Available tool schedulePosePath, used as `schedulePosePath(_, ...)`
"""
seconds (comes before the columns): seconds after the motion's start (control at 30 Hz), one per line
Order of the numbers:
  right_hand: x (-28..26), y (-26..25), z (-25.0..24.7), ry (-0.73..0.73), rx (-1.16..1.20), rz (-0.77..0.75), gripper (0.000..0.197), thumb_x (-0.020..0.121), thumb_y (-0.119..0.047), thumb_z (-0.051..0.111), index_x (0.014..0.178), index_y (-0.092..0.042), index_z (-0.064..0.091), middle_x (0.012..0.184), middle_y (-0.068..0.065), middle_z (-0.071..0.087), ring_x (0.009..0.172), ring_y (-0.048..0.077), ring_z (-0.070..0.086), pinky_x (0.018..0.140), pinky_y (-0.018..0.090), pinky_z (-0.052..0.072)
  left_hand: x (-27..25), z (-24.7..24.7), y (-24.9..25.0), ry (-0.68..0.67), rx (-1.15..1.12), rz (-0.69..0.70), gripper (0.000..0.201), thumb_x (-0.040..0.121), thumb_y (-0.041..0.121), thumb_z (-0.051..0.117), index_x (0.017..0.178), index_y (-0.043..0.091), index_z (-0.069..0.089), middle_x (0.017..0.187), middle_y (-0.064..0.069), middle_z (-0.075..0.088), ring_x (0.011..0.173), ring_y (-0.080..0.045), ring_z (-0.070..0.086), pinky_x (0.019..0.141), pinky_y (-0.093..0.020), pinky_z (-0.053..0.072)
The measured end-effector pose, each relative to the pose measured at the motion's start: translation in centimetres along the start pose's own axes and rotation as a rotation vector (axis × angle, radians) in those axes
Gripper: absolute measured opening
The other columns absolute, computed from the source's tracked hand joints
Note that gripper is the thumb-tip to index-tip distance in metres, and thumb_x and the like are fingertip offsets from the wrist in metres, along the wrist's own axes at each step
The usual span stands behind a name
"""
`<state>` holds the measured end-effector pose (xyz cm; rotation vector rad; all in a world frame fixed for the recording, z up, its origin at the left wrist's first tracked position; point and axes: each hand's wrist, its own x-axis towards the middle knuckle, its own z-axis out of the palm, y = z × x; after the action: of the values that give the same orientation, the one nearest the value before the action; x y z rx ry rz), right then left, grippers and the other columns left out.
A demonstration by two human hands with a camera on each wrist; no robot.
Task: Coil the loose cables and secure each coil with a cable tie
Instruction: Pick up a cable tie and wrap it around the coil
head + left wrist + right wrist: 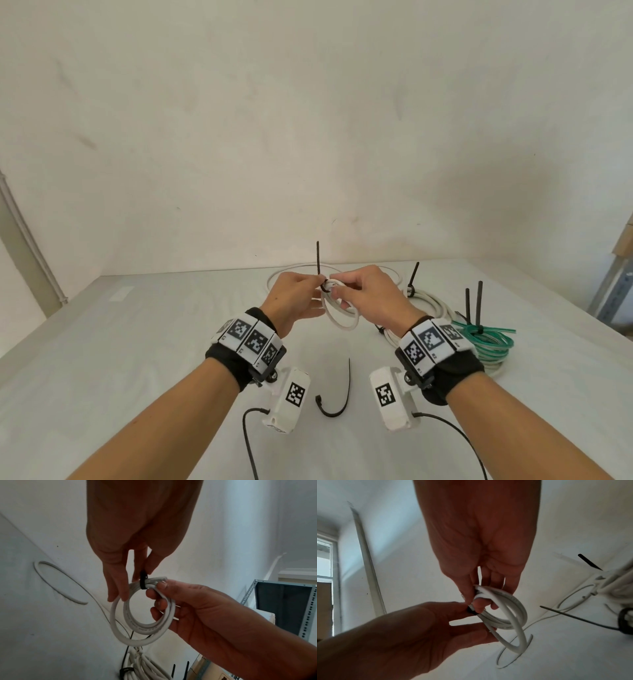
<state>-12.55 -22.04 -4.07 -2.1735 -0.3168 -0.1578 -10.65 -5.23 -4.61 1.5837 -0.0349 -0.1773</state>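
Head view: L hand [294,297] pinches ribbed black cable tie [319,259]; R hand [368,294] grips smooth round white cable coil [339,317]. Spare curved tie [337,395] on bench [137,342] at 6 o'clock.

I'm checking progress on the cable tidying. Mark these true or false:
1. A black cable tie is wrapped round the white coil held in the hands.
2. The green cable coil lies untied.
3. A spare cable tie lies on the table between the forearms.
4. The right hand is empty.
1. True: the black cable tie circles the white coil.
2. False: the green cable coil already carries ties.
3. True: the spare cable tie lies on the table.
4. False: the right hand grips the coil, while the left hand pinches the tie.
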Motion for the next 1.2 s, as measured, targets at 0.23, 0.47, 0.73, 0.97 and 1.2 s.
schedulePosePath(0.23, -0.3, -0.1, 0.7, -0.059, -0.300, -0.151, 0.032, 0.103, -0.016, 0.061, 0.132, -0.023, 0.071, 0.078, -0.014, 0.062, 0.068, 0.002, 0.055, 0.063, 0.008, 0.041, 0.7, 0.0, 0.0, 0.061, 0.082, -0.011, 0.020, 0.097, -0.004, 0.058, 0.098, -0.019, 0.071, 0.103, -0.032, 0.074, 0.098, -0.037, 0.075, 0.093, -0.041, 0.061)
schedulePosePath(0.47, -0.4, 0.1, 1.1, -0.051, -0.191, -0.187, 0.022, 0.098, -0.037, 0.068, 0.116, -0.030, 0.078, 0.123, -0.005, 0.060, 0.119, 0.011, 0.051, 0.102, 0.028, 0.039, 0.3, -0.4, -0.4, 0.096, -0.235, -0.073, 0.023, 0.103, -0.008, 0.045, 0.106, -0.014, 0.067, 0.092, -0.025, 0.071, 0.071, -0.025, 0.071, 0.059, -0.026, 0.059)
schedulePosePath(0.73, 0.2, 1.3, 0.4, -0.051, 0.178, 0.234, 0.032, 0.109, -0.029, 0.047, 0.109, -0.006, 0.070, 0.095, 0.008, 0.072, 0.079, 0.018, 0.068, 0.073, 0.034, 0.061, 0.7, 0.6, -0.4, -0.043, -0.134, -0.030, 0.036, 0.110, 0.014, 0.042, 0.118, -0.013, 0.065, 0.093, -0.021, 0.069, 0.080, -0.024, 0.066, 0.071, -0.030, 0.055)
schedulePosePath(0.97, -0.4, 2.0, 0.8, 0.041, -0.032, 0.135, 0.034, 0.111, -0.019, 0.038, 0.128, -0.012, 0.066, 0.105, 0.001, 0.065, 0.084, 0.010, 0.056, 0.073, 0.020, 0.042, 0.4, 3.1, -2.4, -0.065, 0.459, 0.196, 0.028, 0.112, 0.028, 0.032, 0.115, 0.005, 0.047, 0.088, -0.005, 0.058, 0.069, -0.015, 0.049, 0.063, -0.029, 0.042)
schedulePosePath(1.2, -1.8, 2.3, 0.4, 0.147, 0.041, 0.075, 0.026, 0.110, -0.014, 0.038, 0.122, -0.015, 0.061, 0.074, -0.011, 0.055, 0.038, -0.001, 0.045, 0.041, 0.010, 0.037, 0.8, 4.5, -2.1, -0.118, 0.697, 0.311, 0.034, 0.112, 0.024, 0.029, 0.127, -0.005, 0.041, 0.094, -0.013, 0.063, 0.067, -0.018, 0.056, 0.059, -0.030, 0.044)
